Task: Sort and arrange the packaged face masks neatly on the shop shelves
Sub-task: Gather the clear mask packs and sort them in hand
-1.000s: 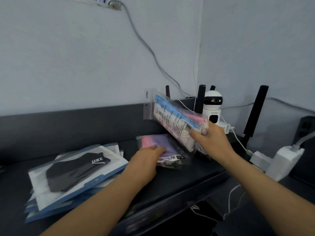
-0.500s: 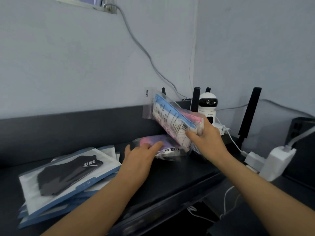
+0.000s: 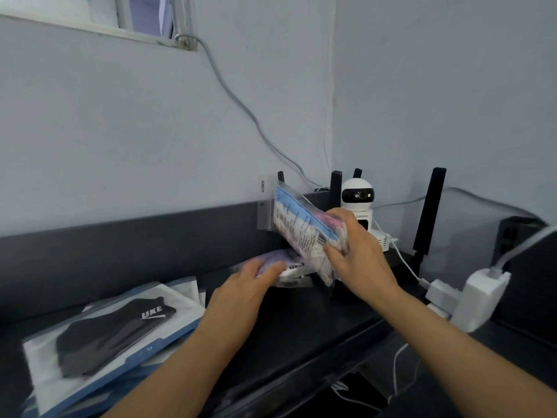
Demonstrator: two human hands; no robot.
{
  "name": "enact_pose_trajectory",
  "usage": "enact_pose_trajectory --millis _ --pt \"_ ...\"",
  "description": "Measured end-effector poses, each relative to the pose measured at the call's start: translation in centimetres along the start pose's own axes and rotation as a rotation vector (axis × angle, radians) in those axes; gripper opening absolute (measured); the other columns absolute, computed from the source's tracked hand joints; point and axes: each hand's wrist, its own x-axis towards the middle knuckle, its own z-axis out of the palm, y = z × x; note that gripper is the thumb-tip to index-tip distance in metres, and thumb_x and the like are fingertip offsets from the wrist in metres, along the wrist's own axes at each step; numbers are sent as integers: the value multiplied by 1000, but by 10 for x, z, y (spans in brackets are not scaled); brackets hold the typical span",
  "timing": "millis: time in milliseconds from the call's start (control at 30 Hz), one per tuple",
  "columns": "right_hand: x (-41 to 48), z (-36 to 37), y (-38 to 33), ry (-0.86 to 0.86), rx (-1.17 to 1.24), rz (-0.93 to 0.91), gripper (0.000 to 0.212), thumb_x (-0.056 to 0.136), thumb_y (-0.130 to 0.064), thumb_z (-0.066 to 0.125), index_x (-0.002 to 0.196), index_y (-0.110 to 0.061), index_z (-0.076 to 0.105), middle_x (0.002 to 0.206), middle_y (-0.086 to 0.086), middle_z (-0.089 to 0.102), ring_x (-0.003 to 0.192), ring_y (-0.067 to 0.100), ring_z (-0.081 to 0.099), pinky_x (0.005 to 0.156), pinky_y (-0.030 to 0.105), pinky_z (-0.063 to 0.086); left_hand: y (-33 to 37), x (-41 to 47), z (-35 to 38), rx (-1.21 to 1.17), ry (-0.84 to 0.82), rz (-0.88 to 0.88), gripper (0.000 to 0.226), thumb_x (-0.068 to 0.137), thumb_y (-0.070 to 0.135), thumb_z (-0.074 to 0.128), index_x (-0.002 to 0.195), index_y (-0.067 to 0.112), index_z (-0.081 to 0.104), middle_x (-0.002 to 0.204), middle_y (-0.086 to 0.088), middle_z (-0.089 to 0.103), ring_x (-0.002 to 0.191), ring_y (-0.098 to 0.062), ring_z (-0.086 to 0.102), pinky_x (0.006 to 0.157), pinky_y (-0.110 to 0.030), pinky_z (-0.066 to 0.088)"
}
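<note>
Gripping a bundle of packaged masks (image 3: 301, 227) at the centre of the frame, the right hand (image 3: 358, 254) curls its fingers over the bundle's right end and sets its thumb on the near face beside a barcode. The bundle is held off the shelf (image 3: 316, 327) and tilted, its clear hang tab pointing to the upper left; blue, pink and white show through the plastic. Just below and left of it, a purple pack (image 3: 287, 263) lies on the dark shelf near the raised back rail. The left hand (image 3: 241, 294) reaches in from the lower left with its fingers stretched forward and resting on top of that pack, not curled round it. Whether the bundle's lower corner touches the purple pack cannot be told. In the lower left of the frame a stack of flat packs (image 3: 105, 336) lies on the shelf, well apart from both hands, the top one showing a black mask with white lettering. Right of the bundle, in the corner, stands a small white security camera (image 3: 357, 200) among black antennas (image 3: 429, 212). A white power adapter (image 3: 479, 297) sits at the right edge. A grey cable (image 3: 241, 107) runs down the pale wall (image 3: 120, 131) from a window frame (image 3: 90, 25) at the upper left.
</note>
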Motion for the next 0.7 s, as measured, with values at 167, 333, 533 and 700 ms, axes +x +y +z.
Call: enact_pose_trajectory --millis 167,333,533,700 --pt "4 -9 -6 115 -16 -34 48 89 -12 57 130 -32 40 121 -9 51 100 -1 47 73 6 37 -4 3 -15 -275 350 -80 62 88 -1 46 137 36 34 140 1 43 111 -22 56 88 -32 46" --pt "5 -17 -23 194 -45 -125 45 89 -12 57 129 -27 42 123 -10 44 94 -2 42 77 17 47 2 4 -41 -414 549 -200 56 94 3 46 142 28 33 128 3 50 93 -4 47 76 -23 35" --pt "4 -17 -42 196 -21 -221 44 89 -6 57 126 -24 41 125 -5 42 98 18 55 71 40 56 -9 -20 -84 -343 564 -176 54 95 12 47 139 37 30 114 12 50 87 -9 50 70 -24 36" --pt "3 -16 -53 146 -92 -350 44 86 -4 60 122 -21 41 125 3 45 88 32 61 62 49 56 -34 -55 -129 -117 545 -90 53 95 11 46 138 35 29 130 4 49 98 -9 51 80 -30 39"
